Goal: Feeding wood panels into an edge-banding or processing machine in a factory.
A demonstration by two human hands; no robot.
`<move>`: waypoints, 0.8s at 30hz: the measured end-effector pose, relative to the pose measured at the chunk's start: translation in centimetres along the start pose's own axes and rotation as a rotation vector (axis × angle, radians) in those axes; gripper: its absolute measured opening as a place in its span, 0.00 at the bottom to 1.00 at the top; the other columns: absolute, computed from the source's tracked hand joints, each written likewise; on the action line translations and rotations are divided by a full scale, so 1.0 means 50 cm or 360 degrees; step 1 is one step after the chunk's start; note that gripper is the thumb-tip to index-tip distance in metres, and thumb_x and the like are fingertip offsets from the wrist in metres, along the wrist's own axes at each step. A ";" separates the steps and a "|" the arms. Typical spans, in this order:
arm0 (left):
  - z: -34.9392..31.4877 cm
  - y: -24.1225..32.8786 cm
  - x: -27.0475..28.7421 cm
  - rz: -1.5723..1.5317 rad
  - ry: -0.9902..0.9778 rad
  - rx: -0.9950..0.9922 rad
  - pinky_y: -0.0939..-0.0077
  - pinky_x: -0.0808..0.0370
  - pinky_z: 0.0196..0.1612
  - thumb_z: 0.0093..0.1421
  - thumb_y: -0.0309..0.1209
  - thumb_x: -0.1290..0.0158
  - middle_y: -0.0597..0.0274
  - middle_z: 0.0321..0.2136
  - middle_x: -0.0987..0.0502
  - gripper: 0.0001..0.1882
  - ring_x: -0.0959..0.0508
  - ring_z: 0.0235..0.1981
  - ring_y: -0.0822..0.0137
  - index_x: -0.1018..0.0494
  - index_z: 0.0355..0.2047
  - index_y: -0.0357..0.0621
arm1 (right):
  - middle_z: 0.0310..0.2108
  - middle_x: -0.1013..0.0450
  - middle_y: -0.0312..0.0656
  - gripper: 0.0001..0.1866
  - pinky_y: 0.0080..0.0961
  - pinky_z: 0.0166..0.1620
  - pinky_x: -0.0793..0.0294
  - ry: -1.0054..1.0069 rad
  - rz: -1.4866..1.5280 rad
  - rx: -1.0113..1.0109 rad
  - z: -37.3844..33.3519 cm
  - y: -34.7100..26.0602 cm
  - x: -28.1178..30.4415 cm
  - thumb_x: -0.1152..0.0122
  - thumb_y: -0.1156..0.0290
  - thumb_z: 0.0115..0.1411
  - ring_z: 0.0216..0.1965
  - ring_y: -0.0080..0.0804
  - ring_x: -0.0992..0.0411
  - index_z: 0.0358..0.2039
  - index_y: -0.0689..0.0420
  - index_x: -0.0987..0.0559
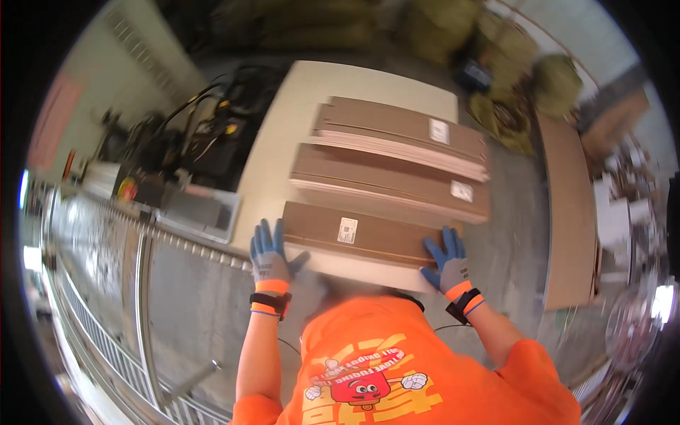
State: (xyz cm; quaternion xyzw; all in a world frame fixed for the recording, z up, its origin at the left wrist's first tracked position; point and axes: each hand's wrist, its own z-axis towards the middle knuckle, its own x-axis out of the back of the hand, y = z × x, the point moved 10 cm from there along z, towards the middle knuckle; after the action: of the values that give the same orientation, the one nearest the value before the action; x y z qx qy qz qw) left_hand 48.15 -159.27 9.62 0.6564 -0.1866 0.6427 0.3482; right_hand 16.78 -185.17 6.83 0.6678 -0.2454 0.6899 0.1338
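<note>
My left hand (272, 260), in a blue-and-grey work glove, lies with its fingers stretched out beside the left end of a long brown cardboard piece (388, 238) with a white label. At that piece's right end is my right hand (448, 261), gloved the same way, its fingers spread against the edge. Whether either palm presses on the cardboard I cannot tell. Just beyond lies a stack of flat brown cardboard (382, 173), also labelled. Behind it sits another labelled cardboard stack (389, 124). All rest on a pale tabletop (273, 159).
Dark machinery with cables (191, 134) stands to the left, next to a grey metal tray (205, 212). A metal railing (142, 283) runs along the lower left. Large brown cardboard sheets (570, 212) stand at the right. Several olive-green sacks (443, 28) lie at the back.
</note>
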 end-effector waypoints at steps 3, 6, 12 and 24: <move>0.028 0.046 -0.061 0.0009 -0.0184 -0.0142 0.46 0.43 0.67 0.48 0.54 0.34 0.39 0.66 0.39 0.51 0.40 0.66 0.40 0.40 0.67 0.44 | 0.72 0.53 0.58 0.43 0.54 0.68 0.46 0.0138 0.0369 -0.0416 -0.094 0.127 -0.021 0.30 0.55 0.52 0.69 0.66 0.51 0.68 0.45 0.37; 0.044 0.115 -0.054 -0.0344 -0.0027 -0.0463 0.51 0.33 0.60 0.43 0.40 0.28 0.42 0.56 0.28 0.43 0.30 0.59 0.42 0.31 0.58 0.40 | 0.69 0.47 0.63 0.41 0.50 0.66 0.40 0.0212 0.0755 -0.0550 -0.143 0.170 -0.066 0.33 0.64 0.57 0.67 0.67 0.45 0.69 0.48 0.41; 0.028 0.115 -0.032 -0.0643 0.0113 -0.0473 0.52 0.29 0.58 0.40 0.30 0.27 0.42 0.54 0.26 0.38 0.27 0.56 0.41 0.28 0.53 0.38 | 0.64 0.38 0.60 0.35 0.44 0.64 0.34 0.0437 0.0780 -0.0558 -0.156 0.155 -0.003 0.37 0.72 0.58 0.62 0.61 0.37 0.66 0.57 0.36; 0.372 0.221 0.160 -0.0917 0.0456 -0.0453 0.69 0.27 0.57 0.51 0.26 0.31 0.53 0.54 0.23 0.36 0.24 0.52 0.60 0.32 0.60 0.39 | 0.60 0.32 0.56 0.29 0.44 0.58 0.29 0.1018 0.0724 -0.0152 0.169 0.272 0.313 0.36 0.73 0.58 0.57 0.60 0.31 0.61 0.53 0.30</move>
State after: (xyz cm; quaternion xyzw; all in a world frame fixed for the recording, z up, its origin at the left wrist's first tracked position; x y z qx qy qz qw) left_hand 54.60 -178.20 21.07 0.5302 -0.0307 0.5710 0.6260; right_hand 15.91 -203.26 19.99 0.3408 -0.3649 0.8629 0.0783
